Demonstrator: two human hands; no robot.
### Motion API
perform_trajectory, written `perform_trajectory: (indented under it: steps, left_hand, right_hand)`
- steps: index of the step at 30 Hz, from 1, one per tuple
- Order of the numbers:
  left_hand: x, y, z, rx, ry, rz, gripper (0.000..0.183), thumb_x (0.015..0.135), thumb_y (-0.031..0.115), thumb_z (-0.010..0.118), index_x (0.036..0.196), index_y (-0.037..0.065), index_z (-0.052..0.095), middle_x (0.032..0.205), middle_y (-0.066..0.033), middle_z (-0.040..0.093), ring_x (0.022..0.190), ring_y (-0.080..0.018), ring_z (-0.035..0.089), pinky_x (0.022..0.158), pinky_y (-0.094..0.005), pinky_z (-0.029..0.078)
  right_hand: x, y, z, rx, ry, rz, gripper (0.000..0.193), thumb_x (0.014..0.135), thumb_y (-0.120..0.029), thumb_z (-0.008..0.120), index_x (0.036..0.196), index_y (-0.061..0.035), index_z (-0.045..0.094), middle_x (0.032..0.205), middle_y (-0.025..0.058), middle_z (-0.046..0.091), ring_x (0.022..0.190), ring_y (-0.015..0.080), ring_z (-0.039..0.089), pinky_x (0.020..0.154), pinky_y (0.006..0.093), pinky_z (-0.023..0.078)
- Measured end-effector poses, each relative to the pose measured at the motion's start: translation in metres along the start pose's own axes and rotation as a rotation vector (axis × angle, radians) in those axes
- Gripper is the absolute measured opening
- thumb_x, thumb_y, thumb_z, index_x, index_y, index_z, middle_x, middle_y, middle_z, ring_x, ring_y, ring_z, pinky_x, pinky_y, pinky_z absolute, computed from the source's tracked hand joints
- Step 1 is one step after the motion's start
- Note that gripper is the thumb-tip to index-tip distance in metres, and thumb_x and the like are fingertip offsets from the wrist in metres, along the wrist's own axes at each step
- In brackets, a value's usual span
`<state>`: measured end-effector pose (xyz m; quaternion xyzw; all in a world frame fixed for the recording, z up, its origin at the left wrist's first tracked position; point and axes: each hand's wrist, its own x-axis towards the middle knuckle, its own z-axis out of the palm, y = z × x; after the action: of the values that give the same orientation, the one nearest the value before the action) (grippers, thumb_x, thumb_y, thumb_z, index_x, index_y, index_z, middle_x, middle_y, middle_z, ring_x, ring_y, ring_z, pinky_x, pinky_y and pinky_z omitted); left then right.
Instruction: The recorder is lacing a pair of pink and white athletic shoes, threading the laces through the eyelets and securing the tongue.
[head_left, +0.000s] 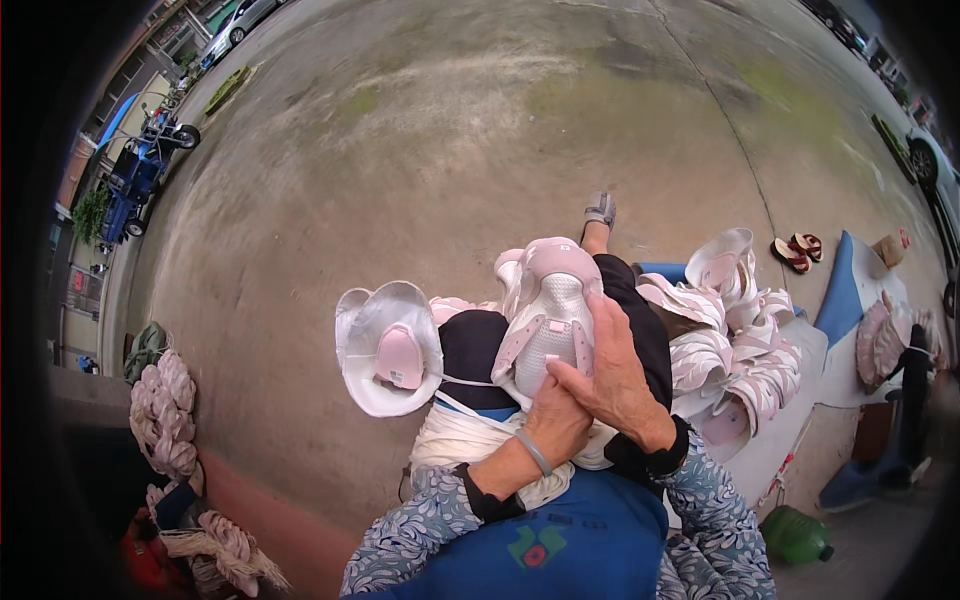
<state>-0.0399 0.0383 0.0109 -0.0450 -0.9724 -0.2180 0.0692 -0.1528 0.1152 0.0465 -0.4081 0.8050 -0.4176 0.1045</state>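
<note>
A pink and white shoe upper (pixel 552 305) lies over my lap with its rounded toe end pointing away. My left hand (pixel 555 420), a grey band at its wrist, is closed at the near end of the upper; its fingers are largely hidden under my right hand. Stretched along the right side of the upper is my right hand (pixel 622 375), fingers straight and flat, thumb apart over the left hand. To the left, a white shoe upper with a pink patch inside (pixel 390 350) hangs at my knee, and a thin white cord runs from it towards the upper between my hands.
Several pink and white uppers (pixel 735 340) are piled on a pale sheet at my right. Further right are sandals (pixel 797 252), a bundle of uppers (pixel 885 345) and a green bottle (pixel 795 535). Tied bundles (pixel 163 410) stand at left. A blue three-wheeler (pixel 140 180) is parked far left.
</note>
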Motion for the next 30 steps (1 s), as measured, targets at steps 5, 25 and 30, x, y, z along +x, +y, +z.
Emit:
perform_trajectory:
  steps: [5, 25, 30]
  left_hand:
    - [-0.051, 0.001, -0.077, -0.493, -0.005, -0.045, 0.035, 0.076, 0.011, 0.066, 0.109, 0.0, 0.062, 0.12, -0.0231, 0.057, 0.115, -0.038, 0.053, 0.103, -0.0392, 0.039]
    - [-0.016, -0.05, -0.046, -0.514, 0.085, -0.23, 0.108, 0.067, 0.026, 0.082, 0.148, -0.002, 0.016, 0.147, -0.0323, 0.021, 0.139, -0.045, 0.025, 0.115, -0.0472, 0.023]
    - [0.042, -0.135, -0.073, -0.873, 0.13, -0.602, 0.067, 0.086, 0.034, 0.061, 0.135, -0.006, 0.04, 0.135, -0.0293, 0.046, 0.128, -0.0376, 0.047, 0.106, -0.0416, 0.038]
  right_hand:
    - [-0.004, 0.021, 0.008, -0.022, -0.083, -0.045, 0.077, 0.082, -0.024, 0.066, 0.143, 0.0031, 0.028, 0.139, 0.0269, 0.037, 0.13, 0.0413, 0.039, 0.111, 0.0415, 0.031]
    - [-0.007, 0.033, 0.002, -0.013, 0.102, -0.029, 0.057, 0.083, -0.01, 0.06, 0.136, 0.0017, 0.04, 0.129, 0.0257, 0.046, 0.12, 0.0418, 0.046, 0.104, 0.0419, 0.038]
    - [-0.008, 0.022, 0.003, -0.134, 0.205, -0.091, 0.042, 0.08, -0.002, 0.066, 0.121, -0.0008, 0.057, 0.104, 0.0181, 0.052, 0.089, 0.0321, 0.058, 0.077, 0.0374, 0.05]
